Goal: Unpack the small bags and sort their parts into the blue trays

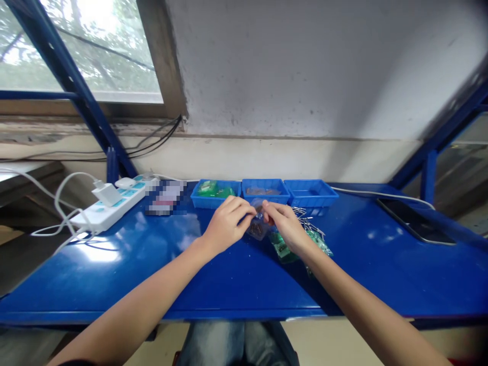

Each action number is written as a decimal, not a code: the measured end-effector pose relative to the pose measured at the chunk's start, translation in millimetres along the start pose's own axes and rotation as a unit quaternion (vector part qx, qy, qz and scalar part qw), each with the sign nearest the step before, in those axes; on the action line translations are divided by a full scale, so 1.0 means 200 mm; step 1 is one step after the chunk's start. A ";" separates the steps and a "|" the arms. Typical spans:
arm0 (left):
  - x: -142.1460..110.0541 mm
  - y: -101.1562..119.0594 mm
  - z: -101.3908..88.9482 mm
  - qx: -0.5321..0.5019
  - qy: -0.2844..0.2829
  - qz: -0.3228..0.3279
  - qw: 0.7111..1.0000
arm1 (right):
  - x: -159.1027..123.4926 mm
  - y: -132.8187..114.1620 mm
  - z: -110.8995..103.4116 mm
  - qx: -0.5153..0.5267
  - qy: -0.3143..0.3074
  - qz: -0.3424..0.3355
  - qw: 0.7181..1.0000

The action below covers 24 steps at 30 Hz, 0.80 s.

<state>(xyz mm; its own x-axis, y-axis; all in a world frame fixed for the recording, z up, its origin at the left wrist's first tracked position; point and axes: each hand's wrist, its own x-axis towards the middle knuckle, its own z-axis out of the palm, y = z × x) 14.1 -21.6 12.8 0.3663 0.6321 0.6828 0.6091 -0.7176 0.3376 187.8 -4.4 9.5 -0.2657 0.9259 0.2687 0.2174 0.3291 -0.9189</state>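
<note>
A small clear plastic bag (258, 230) with dark brown pieces inside is between my hands, over the middle of the blue table. My left hand (230, 221) comes from the left with its fingers pinched at the bag's upper edge. From the right, my right hand (285, 222) has thumb and fingers closed on the same bag's top. Green packets (281, 250) lie partly under my right hand and forearm. Several thin metal rods (313, 226) are spread just beyond that wrist. The exact kind of the brown pieces is too small to tell.
Three blue bins stand in a row at the back: the left bin (198, 202) holds green packets, the middle bin (247, 199) a brownish bag, beside the right bin (318, 199). A white power strip (97, 216) with cables sits left; a dark phone (415, 222) lies right.
</note>
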 end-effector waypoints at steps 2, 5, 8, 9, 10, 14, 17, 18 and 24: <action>0.00 0.00 0.02 -0.008 -0.019 -0.012 1.000 | 0.00 0.01 0.01 0.009 0.019 0.011 1.000; 0.00 0.00 0.04 -0.125 -0.047 -0.124 0.983 | 0.00 0.02 0.01 -0.038 0.040 -0.043 0.998; 0.01 -0.01 0.06 -0.325 -0.054 -0.275 0.903 | -0.02 0.02 0.00 -0.103 0.037 -0.126 0.986; 0.01 -0.01 0.06 -0.375 -0.045 -0.307 0.874 | -0.02 0.02 0.00 -0.119 0.034 -0.152 0.981; 0.01 -0.01 0.06 -0.407 -0.033 -0.326 0.853 | -0.02 0.02 0.00 -0.130 0.031 -0.173 0.976; 0.02 -0.02 0.07 -0.403 -0.003 -0.331 0.853 | -0.02 0.03 -0.01 -0.112 0.024 -0.202 0.973; 0.02 -0.02 0.06 -0.305 0.043 -0.303 0.902 | 0.00 0.03 -0.02 -0.100 0.045 -0.140 0.984; 0.02 -0.02 0.05 -0.262 0.057 -0.281 0.921 | 0.00 0.03 -0.02 -0.087 0.034 -0.101 0.991; -0.01 0.04 0.03 -0.069 0.043 -0.047 0.996 | 0.01 0.01 -0.01 0.215 -0.117 0.109 0.963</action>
<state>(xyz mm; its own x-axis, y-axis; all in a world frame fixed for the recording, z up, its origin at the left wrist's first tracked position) 22.4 -26.2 9.1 0.2469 0.6759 0.6944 0.5337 -0.6930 0.4847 188.9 -2.0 7.8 -0.4736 0.8803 0.0287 -0.1043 -0.0236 -0.9943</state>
